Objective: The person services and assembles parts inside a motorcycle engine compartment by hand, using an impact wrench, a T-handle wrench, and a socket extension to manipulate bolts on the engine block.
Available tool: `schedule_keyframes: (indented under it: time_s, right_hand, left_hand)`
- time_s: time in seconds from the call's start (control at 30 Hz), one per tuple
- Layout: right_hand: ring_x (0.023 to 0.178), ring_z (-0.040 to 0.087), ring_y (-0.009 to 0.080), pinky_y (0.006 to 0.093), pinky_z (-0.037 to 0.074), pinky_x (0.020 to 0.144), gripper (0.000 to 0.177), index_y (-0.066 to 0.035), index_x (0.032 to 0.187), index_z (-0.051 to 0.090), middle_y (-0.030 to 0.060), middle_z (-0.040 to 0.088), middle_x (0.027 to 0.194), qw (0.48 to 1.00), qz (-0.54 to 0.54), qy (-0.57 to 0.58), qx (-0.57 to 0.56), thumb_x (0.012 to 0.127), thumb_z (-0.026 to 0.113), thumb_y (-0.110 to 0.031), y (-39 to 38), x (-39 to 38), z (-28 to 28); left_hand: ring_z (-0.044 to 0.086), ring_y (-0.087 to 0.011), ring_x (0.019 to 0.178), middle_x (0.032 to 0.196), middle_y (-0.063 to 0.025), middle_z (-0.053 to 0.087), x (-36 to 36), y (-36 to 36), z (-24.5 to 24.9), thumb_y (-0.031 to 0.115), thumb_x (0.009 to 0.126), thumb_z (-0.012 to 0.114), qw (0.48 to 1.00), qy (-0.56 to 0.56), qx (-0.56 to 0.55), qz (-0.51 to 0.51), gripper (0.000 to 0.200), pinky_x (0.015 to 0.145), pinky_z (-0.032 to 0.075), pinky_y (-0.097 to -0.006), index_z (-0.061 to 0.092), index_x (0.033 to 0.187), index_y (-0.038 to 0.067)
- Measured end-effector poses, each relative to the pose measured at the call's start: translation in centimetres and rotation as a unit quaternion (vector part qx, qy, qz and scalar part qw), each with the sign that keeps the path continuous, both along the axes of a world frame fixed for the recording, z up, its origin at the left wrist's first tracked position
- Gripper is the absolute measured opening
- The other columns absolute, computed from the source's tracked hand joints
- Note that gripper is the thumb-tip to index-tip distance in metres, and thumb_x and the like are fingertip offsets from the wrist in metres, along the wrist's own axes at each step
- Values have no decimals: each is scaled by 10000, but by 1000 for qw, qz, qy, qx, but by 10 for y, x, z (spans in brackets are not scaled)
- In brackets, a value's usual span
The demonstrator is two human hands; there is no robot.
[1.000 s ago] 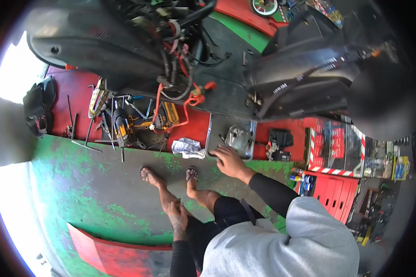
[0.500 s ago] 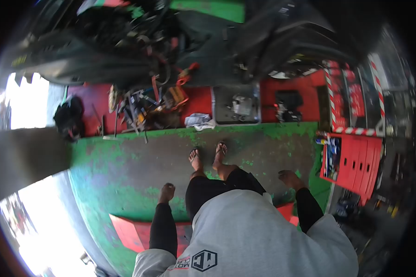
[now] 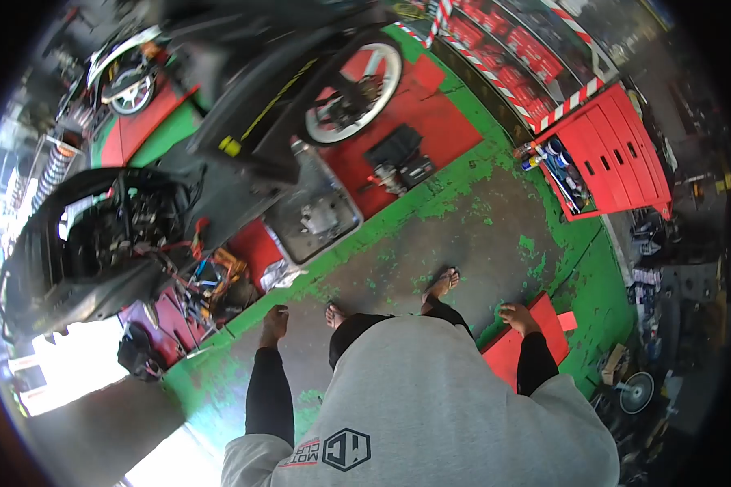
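My left hand (image 3: 274, 325) hangs over the worn green and grey floor (image 3: 365, 260), its fingers half curled with nothing visible in them. Nearest to it are a crumpled grey cloth (image 3: 280, 275) and a heap of tools (image 3: 223, 280). At my other side, my right hand (image 3: 518, 317) hangs loosely, fingers slightly bent and apart, also without a visible object. In the view it overlaps the edge of a red panel (image 3: 548, 329) behind it. Neither hand visibly touches anything.
A black scooter (image 3: 252, 114) with a white-rimmed wheel (image 3: 394, 81) stands ahead. Before it, a metal tray (image 3: 296, 227) holds a silvery part (image 3: 321, 217); black parts (image 3: 394, 150) lie on the red mat (image 3: 455, 122). A red tool cabinet (image 3: 621, 150) is at right.
My view has turned to the right: the scooter, tray and tools have swung left and downward in the picture. Both hands still hang at my sides, and my feet have shifted.
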State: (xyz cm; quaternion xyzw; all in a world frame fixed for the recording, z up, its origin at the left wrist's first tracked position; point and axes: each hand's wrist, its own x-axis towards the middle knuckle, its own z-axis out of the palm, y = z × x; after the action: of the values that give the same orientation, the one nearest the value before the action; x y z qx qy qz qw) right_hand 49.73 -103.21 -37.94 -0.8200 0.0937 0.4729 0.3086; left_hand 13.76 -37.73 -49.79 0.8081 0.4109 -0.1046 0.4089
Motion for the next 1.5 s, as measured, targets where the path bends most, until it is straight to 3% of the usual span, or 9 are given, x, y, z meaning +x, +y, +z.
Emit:
schedule_keyframes:
  time_s: [0.1,0.17,0.37,0.7,0.93,0.97,1.03,1.1,1.5]
  right_hand:
    - [978,680,211,339,548,812,478,-24,1318,585,126,684,1178,988,-147,8,51,913,687,-257,-74,9,-18]
    - [968,680,204,320,540,751,460,-53,1313,595,104,687,1172,988,-147,34,-19,927,670,-292,-118,16,-21]
    - [1024,660,213,360,491,739,478,-162,1337,579,53,664,1203,975,-86,174,-103,926,651,-396,-162,94,-5]
    - [1168,602,278,437,458,950,537,-101,1418,480,90,603,1326,994,-92,-49,39,959,568,-364,-121,473,21]
    - [679,550,82,291,428,575,260,-166,1112,597,-56,573,863,994,-41,-41,96,985,519,-379,-170,721,-32]
    - [674,543,73,289,441,581,234,-159,1118,599,-47,587,884,999,-10,-40,-31,1004,489,-331,-145,730,0]
    - [760,575,110,334,478,622,211,-124,1127,597,-1,604,914,980,128,22,149,993,498,-254,-206,769,-69]
    - [847,591,172,378,500,649,236,-73,1149,589,50,614,938,984,18,66,167,956,522,-191,-188,792,-57]
    - [784,623,160,350,510,678,287,-88,1163,635,42,663,1008,945,293,-116,87,999,532,-301,95,1135,-85]
  left_hand:
    - [671,-195,699,876,-128,712,81,-32,24,160,900,592,999,-14,17,-45,284,650,540,-349,652,1153,46]
    - [685,-339,974,1025,-207,708,141,-71,53,183,875,623,996,84,-26,-10,281,842,535,-415,674,1130,78]
    - [688,-350,976,979,-192,720,267,-204,20,253,922,595,994,-24,-43,-93,274,824,544,-428,670,1141,104]
    - [645,-329,1109,1167,-154,690,536,-277,50,378,951,585,937,132,-119,-300,362,934,502,-417,659,1200,126]
    - [673,-323,1030,1097,-187,695,824,-252,53,321,953,580,965,-19,-156,-208,368,881,518,-422,622,1226,77]
    - [673,-323,1030,1097,-187,695,855,-254,57,321,953,580,967,-10,-167,-194,368,881,518,-422,622,1226,77]
    - [669,-355,1021,1071,-204,693,919,-248,81,309,951,573,988,-74,-104,-93,370,873,517,-437,615,1225,65]
    - [664,-365,1028,1078,-203,693,959,-241,95,311,950,570,987,-59,-127,-74,376,884,514,-443,612,1228,61]
    - [652,-347,1085,1132,-201,688,960,-213,35,349,932,584,966,37,-169,190,391,934,502,-420,672,1163,46]
